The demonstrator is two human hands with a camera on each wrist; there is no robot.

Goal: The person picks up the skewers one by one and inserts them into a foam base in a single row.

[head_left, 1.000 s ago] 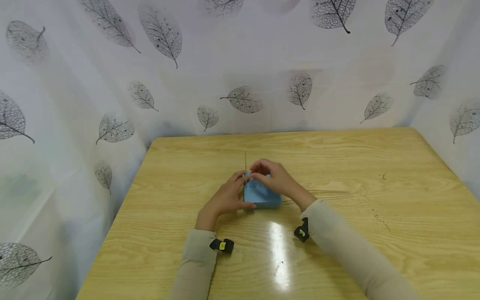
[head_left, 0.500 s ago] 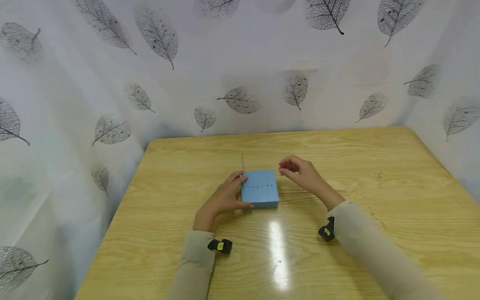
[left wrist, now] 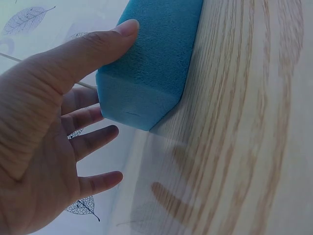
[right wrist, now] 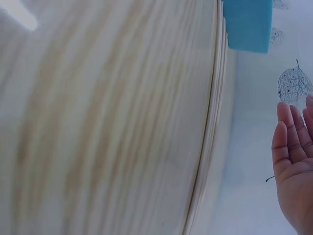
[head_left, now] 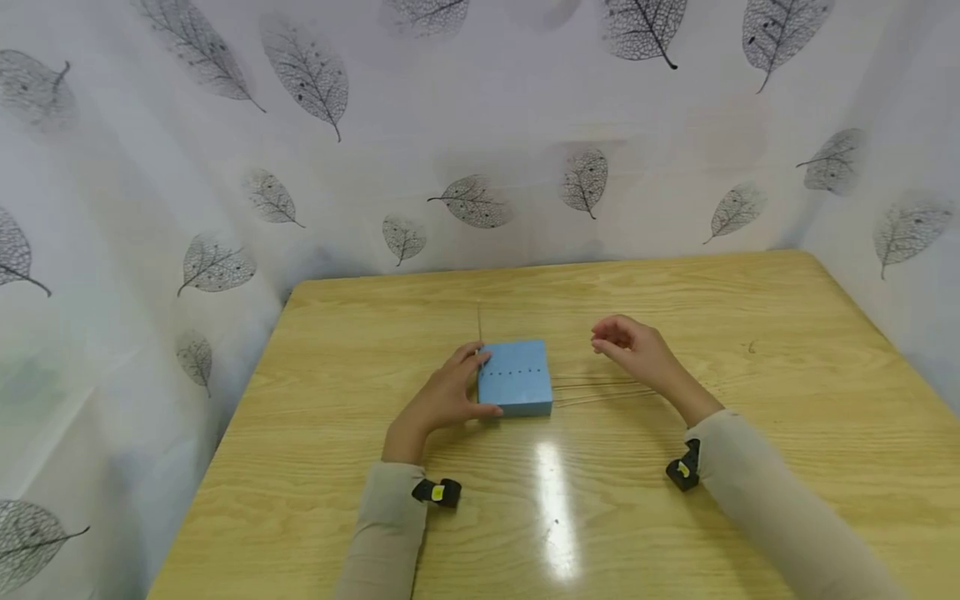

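Note:
A blue foam block (head_left: 514, 380) lies on the table with a row of small dark holes across its top. My left hand (head_left: 441, 397) holds its left end, thumb at the near side and fingers at the far side. In the left wrist view the thumb presses the foam block (left wrist: 155, 58), while the lower fingers stick out past it. One thin stick (head_left: 480, 321) rises upright at the block's back left corner. To the right of the block, my right hand (head_left: 633, 346) hovers with loosely bent fingers and nothing between them; its fingers look relaxed in the right wrist view.
Several thin sticks (head_left: 600, 389) lie on the wooden table (head_left: 300, 417) to the right of the block, passing under the right forearm. A white curtain (head_left: 517, 92) with leaf prints hangs behind the table and at its sides.
My right hand has moved away from the block to the right, uncovering its top and holes. The left hand keeps its hold, and the stick stays upright.

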